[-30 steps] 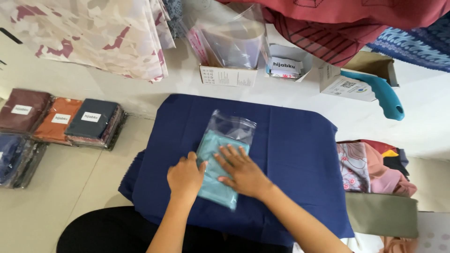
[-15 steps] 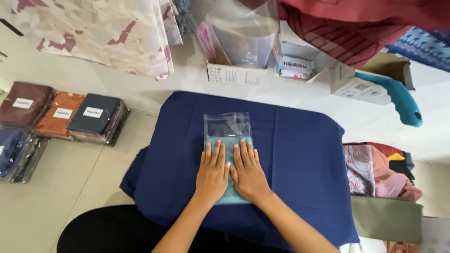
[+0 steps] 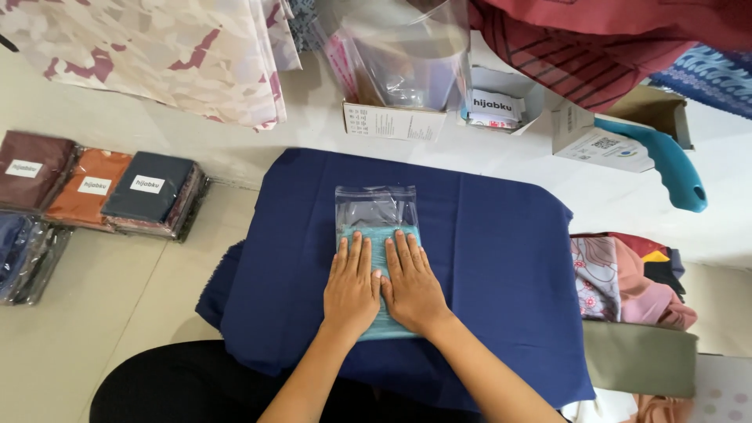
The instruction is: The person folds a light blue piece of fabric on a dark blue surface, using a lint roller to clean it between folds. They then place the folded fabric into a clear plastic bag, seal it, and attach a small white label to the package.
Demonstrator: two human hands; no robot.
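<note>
Both hands have slid closer since a moment ago. The left hand [image 3: 352, 288] and right hand [image 3: 411, 283] press flat, fingers spread, on the clear bag of teal cloth [image 3: 377, 235], mid-frame on the navy cloth [image 3: 501, 266]. Trapped air could puff the bag and crease the fold.

pale floor [image 3: 117, 313] under a spread navy cloth [image 3: 501, 258], labelled folded-fabric packs [image 3: 149, 192], cardboard boxes [image 3: 392, 121]

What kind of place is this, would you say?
Probably a small home workspace for packing scarves or clothing: both hands press a clear plastic bag of folded teal fabric, bagged labelled fabrics are stacked on the floor, and a box of empty bags sits nearby.
</note>
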